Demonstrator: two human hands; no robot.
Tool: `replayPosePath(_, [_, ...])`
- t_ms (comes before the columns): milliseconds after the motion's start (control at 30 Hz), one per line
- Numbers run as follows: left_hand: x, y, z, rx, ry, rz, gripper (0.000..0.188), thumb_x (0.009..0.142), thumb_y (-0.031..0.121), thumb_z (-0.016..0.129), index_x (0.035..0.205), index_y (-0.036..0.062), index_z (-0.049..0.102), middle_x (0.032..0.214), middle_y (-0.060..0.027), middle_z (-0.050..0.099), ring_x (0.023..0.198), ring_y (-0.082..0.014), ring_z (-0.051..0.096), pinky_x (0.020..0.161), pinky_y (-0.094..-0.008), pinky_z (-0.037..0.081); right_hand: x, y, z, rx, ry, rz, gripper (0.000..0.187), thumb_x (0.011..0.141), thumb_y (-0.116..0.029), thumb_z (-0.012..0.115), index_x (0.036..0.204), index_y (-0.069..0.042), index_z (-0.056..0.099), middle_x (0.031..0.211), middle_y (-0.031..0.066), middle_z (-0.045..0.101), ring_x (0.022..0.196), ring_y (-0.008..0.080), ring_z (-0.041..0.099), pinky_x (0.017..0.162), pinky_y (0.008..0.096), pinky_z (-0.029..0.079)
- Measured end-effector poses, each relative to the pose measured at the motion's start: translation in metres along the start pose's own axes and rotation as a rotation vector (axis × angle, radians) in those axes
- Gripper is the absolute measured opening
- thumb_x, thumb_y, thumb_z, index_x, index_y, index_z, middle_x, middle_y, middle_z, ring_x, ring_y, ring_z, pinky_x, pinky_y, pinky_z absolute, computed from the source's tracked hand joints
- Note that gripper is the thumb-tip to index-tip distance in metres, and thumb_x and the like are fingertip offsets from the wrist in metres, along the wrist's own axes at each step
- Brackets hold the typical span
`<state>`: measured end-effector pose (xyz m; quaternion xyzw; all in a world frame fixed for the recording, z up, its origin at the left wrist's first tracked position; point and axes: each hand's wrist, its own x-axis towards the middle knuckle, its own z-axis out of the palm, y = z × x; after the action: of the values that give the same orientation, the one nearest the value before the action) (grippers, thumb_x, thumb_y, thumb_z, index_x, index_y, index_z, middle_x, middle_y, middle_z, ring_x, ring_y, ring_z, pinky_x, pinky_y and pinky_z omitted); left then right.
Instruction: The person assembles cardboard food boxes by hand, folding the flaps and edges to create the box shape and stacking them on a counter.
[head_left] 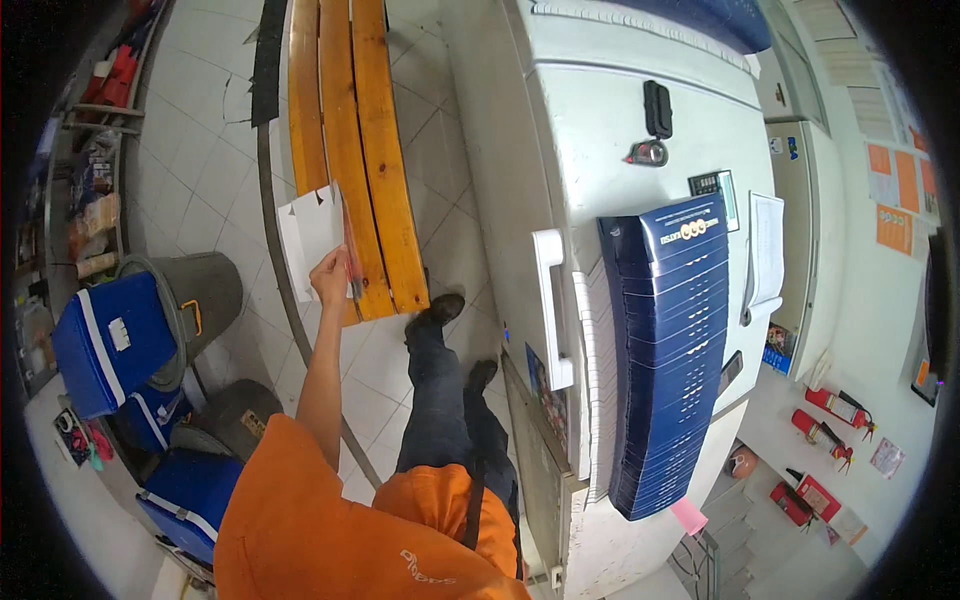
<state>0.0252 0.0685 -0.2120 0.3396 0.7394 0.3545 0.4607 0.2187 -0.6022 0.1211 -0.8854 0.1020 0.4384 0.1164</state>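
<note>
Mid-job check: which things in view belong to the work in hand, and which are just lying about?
Likely in use:
White card sheet, held by the left hand
Stack of blue folded cartons, possibly; nothing is touching it

Probably just about:
Slatted wooden bench, behind the sheet
Blue cooler box
Grey bin
Red fire extinguishers

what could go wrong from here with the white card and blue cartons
The left hand grips the white card near one edge, so it might bend or slip. The long row of blue cartons lies near the front edge of the white unit, so a bump could shift some.
</note>
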Motion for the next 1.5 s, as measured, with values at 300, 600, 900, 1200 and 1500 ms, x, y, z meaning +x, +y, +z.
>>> replayPosePath(300, [-0.012,0.031,-0.006,-0.261,-0.142,-0.267,0.034,0.099,0.022,0.068,0.124,-0.0012,0.071,0.110,-0.0060,0.073,0.093,-0.0092,0.066,0.071,-0.0251,0.053,0.062,-0.024,-0.048,0.132,-0.110,-0.102,0.040,0.105,-0.037,0.058,0.123,-0.003,0.068,0.106,0.0103,0.074,0.089,0.0221,0.071,0.074,0.0350,0.056])
replayPosePath(600, [-0.127,0.112,-0.116,0.139,0.502,0.413,0.029,0.102,0.026,0.064,0.112,0.0002,0.072,0.101,-0.0137,0.074,0.089,-0.0228,0.071,0.082,-0.0367,0.056,0.032,-0.163,-0.076,-0.051,0.133,-0.801,0.020,0.098,-0.014,0.065,0.106,0.002,0.073,0.098,0.0201,0.073,0.092,0.0321,0.072,0.082,0.0395,0.055])
replayPosePath(900, [-0.386,0.154,-0.234,-1.096,-1.042,-0.010,0.050,0.108,0.034,0.052,0.146,0.0021,0.048,0.151,-0.0089,0.051,0.136,-0.0240,0.049,0.118,-0.0396,0.033,0.064,-0.269,-0.086,0.689,-0.161,-1.233,0.080,0.095,-0.033,0.074,0.156,-0.006,0.031,0.155,0.0203,0.042,0.145,0.0288,0.040,0.119,0.0414,0.032])
replayPosePath(1200, [-0.534,0.149,-0.149,-0.158,-0.449,0.757,0.075,0.093,0.036,0.074,0.153,0.0031,0.040,0.150,-0.0144,0.050,0.132,-0.0310,0.053,0.116,-0.0486,0.034,-0.018,-0.152,-0.218,0.451,-0.545,-1.409,0.026,0.092,-0.023,0.077,0.104,0.000,0.069,0.088,0.0066,0.072,0.080,0.0192,0.067,0.069,0.0296,0.050])
replayPosePath(1500, [-0.585,0.245,-0.107,0.709,-1.831,0.691,0.021,0.087,0.009,0.079,0.106,0.0040,0.075,0.102,-0.0095,0.077,0.105,-0.0190,0.068,0.105,-0.0408,0.045,-0.067,-0.063,-0.233,0.116,0.432,-1.737,0.021,0.072,-0.007,0.078,0.091,-0.013,0.073,0.090,-0.0028,0.071,0.083,0.0233,0.057,0.073,0.0355,0.048])
